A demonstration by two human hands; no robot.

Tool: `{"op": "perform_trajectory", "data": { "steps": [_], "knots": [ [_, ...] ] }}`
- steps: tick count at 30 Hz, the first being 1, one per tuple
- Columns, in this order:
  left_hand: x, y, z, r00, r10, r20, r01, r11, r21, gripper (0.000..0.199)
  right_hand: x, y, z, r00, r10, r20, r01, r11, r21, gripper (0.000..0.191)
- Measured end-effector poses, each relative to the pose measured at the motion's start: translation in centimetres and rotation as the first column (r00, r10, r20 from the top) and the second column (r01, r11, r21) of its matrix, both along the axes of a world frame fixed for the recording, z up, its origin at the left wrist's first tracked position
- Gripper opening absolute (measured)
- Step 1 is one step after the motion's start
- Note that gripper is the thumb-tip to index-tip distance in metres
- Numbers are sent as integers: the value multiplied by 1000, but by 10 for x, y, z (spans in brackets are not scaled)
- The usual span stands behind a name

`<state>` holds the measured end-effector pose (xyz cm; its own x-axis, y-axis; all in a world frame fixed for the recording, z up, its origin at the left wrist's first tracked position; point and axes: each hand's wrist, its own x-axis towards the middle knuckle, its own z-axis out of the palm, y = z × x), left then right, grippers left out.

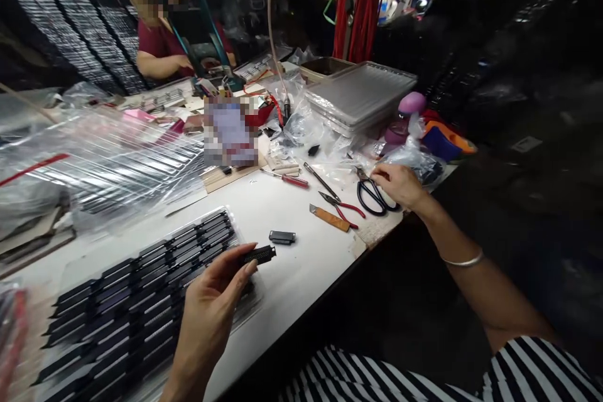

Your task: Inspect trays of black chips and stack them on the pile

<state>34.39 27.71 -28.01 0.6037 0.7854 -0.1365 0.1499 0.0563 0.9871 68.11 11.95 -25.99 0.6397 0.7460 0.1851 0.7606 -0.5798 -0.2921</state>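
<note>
My left hand (211, 301) pinches a black multi-pin connector (260, 255) between thumb and fingers, above the edge of a clear plastic tray (252, 311). Rows of similar black connectors (155, 301) fill that tray. Another black connector (282, 237) lies loose on the white table, just beyond the held one. Over at the right, my right hand (400, 185) has its fingers curled together beside black-handled scissors (372, 196) and a clear plastic bag (419, 154). Whatever those fingers may hold is hidden.
Pliers with red handles (336, 202), an orange-handled cutter (330, 217) and a red screwdriver (294, 181) lie on the white table (301, 289). Stacked clear trays (362, 94) stand behind. Across the table sits a co-worker (160, 50). The table edge drops off at front right.
</note>
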Motion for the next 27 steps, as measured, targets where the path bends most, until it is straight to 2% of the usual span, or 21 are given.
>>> {"op": "perform_trajectory", "data": {
  "steps": [3,6,11,15,18,22,25,27],
  "knots": [
    [2,-7,4,997,-42,-62,43,999,14,36,-9,-14,-5,992,110,-68,-113,993,-39,14],
    [7,-14,12,996,-51,-68,53,998,26,34,-26,5,-8,967,236,-95,-240,970,-36,14],
    [12,-17,19,998,-46,-44,48,998,50,30,-47,84,-8,939,339,-64,-341,939,-31,19],
    [11,-14,17,1000,-24,-17,25,998,62,28,-44,153,-12,947,319,-37,-320,946,-50,26],
    [10,-14,16,999,-31,-5,32,998,61,27,-37,187,-18,955,291,-50,-295,951,-96,25],
    [10,-17,16,998,-65,1,65,996,62,25,-29,204,-18,950,296,-97,-308,940,-149,23],
    [11,-19,16,996,-93,11,92,993,69,24,-16,202,-8,945,306,-114,-320,937,-142,22],
    [11,-20,15,994,-108,18,107,991,74,24,-2,197,1,958,271,-92,-281,951,-129,21]
  ]
}}
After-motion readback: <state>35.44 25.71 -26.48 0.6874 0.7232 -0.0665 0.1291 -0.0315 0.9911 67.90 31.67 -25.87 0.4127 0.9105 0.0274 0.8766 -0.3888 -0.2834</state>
